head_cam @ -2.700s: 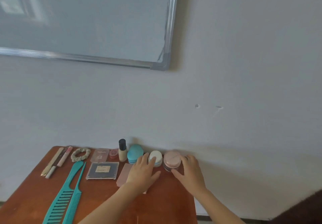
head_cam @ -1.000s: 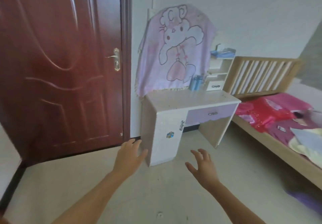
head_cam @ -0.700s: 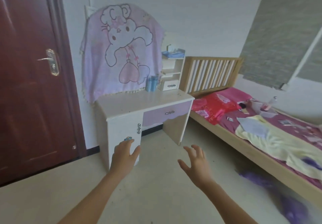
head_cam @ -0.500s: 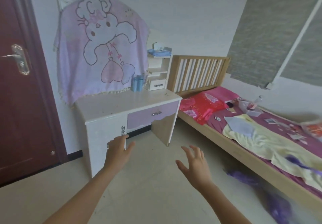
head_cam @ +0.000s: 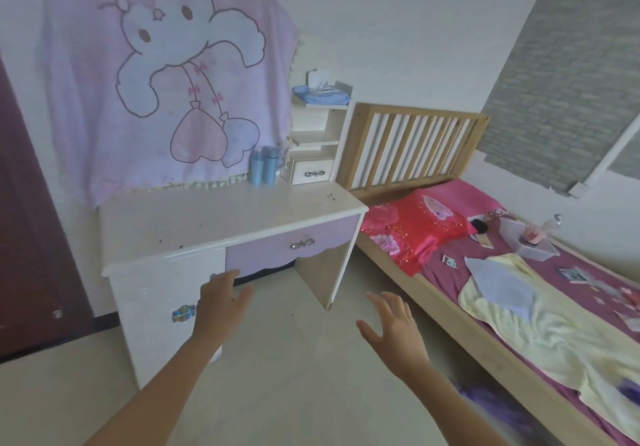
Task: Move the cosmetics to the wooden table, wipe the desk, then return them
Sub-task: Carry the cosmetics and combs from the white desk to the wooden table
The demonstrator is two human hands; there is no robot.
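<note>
The white desk (head_cam: 221, 218) with a lilac drawer stands ahead against the wall, its top speckled with dark specks. Two light blue bottles (head_cam: 263, 166) stand at its back, beside a small white shelf unit (head_cam: 317, 140). My left hand (head_cam: 220, 301) is held out in front of the desk's cupboard door, fingers apart, holding nothing. My right hand (head_cam: 393, 327) hovers over the floor to the right, also spread and empty. The wooden table and the cosmetics on it are out of view.
A pink rabbit cloth (head_cam: 162, 74) hangs on the wall above the desk. A wooden bed (head_cam: 408, 279) with a red pillow, a yellow blanket and a white basket runs along the right. A dark red door (head_cam: 31, 237) is at the left. A blue tissue pack (head_cam: 322, 93) tops the shelf unit.
I have turned away from the wooden table with the cosmetics and moved toward the white desk, which now looks larger and closer. Both hands stay empty and spread.
</note>
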